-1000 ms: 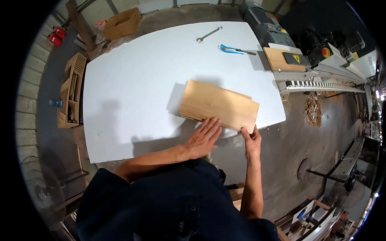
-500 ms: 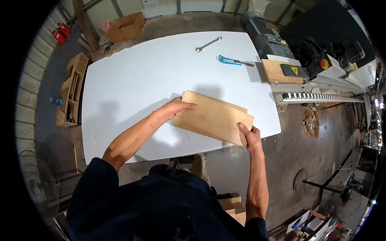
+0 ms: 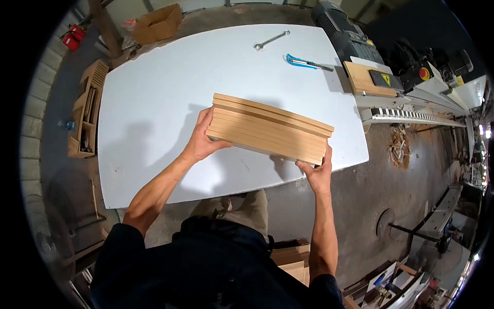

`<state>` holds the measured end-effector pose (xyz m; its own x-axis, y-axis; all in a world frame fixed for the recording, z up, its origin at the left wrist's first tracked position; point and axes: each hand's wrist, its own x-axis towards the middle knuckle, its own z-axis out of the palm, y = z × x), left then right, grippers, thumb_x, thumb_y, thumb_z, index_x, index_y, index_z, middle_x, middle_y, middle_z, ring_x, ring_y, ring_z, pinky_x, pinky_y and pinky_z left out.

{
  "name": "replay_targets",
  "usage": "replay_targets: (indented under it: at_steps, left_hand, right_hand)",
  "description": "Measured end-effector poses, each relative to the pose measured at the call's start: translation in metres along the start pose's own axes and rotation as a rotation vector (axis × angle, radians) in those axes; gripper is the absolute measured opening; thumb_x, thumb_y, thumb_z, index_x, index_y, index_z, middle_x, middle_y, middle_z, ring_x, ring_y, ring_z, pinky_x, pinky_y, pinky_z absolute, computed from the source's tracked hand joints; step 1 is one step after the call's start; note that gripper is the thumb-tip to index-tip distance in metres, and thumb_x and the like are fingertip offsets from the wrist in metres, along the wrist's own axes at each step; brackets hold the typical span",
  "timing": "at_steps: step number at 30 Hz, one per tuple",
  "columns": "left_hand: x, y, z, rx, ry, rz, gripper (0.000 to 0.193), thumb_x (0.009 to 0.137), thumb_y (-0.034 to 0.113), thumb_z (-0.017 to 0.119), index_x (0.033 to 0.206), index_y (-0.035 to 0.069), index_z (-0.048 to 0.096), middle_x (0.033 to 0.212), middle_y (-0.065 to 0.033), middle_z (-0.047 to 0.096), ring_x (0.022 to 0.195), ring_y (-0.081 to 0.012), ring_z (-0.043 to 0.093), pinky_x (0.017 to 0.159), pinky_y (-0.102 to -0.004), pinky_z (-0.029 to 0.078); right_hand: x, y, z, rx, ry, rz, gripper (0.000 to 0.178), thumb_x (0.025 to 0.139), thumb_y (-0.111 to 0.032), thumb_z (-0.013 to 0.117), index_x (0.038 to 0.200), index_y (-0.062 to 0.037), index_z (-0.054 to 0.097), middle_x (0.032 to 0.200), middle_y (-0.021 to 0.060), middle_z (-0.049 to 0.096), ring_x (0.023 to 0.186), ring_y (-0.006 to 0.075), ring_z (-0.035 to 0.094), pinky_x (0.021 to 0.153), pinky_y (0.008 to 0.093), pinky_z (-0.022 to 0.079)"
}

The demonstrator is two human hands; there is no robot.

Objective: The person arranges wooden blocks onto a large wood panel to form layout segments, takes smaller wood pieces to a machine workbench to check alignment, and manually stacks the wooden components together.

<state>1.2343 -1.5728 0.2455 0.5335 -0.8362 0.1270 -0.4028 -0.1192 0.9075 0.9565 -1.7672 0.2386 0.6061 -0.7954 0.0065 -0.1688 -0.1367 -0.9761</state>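
Observation:
Between my two hands is a stack of thin wooden boards [image 3: 270, 130], its long edges turned up toward me. One group of boards along the far side sits offset from the rest, leaving a step. My left hand [image 3: 202, 140] grips the stack's left end, thumb along the near lower edge. At the other end my right hand [image 3: 318, 172] is closed round the near right corner, its thumb below the edge. The stack is held over the white table [image 3: 154, 92], casting shadows on it; whether its underside touches the tabletop cannot be made out.
On the table's far side lie a metal wrench [image 3: 271, 40] and a blue utility knife [image 3: 307, 63]. A machine with a motor [image 3: 342, 33] stands at the right. A wooden shelf box [image 3: 88, 110] is at the left, a cardboard box [image 3: 157, 24] behind. More boards [image 3: 293, 256] lie beside my body.
The stack has turned from its broad face up to its long edges up, and a stepped group of boards now shows. My left hand has shifted left with its end.

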Motion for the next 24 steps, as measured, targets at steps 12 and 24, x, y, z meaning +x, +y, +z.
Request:
replay_targets:
  at_steps: [12,24]
  left_hand:
    - [0.003,-0.03,-0.002,-0.258,-0.133,0.093,0.119,0.059,0.019,0.087,0.149,0.009,0.009,0.151,-0.0114,0.022,0.139,-0.0262,0.024,0.112,-0.04,0.025]
    - [0.004,-0.012,0.004,-0.341,-0.197,-0.072,0.108,0.067,0.002,0.08,0.149,0.006,0.01,0.153,-0.0105,0.022,0.135,-0.0224,0.032,0.108,-0.0354,0.03]
  right_hand:
    - [0.004,0.01,0.003,0.064,-0.078,-0.059,0.114,0.057,-0.036,0.088,0.144,-0.0061,0.02,0.132,0.0113,0.045,0.122,0.0231,0.045,0.102,0.0391,0.04]
    - [0.001,0.019,-0.008,0.089,-0.109,0.073,0.12,0.061,-0.026,0.088,0.149,-0.0085,0.008,0.138,0.0118,0.043,0.125,0.0241,0.044,0.102,0.0388,0.04]
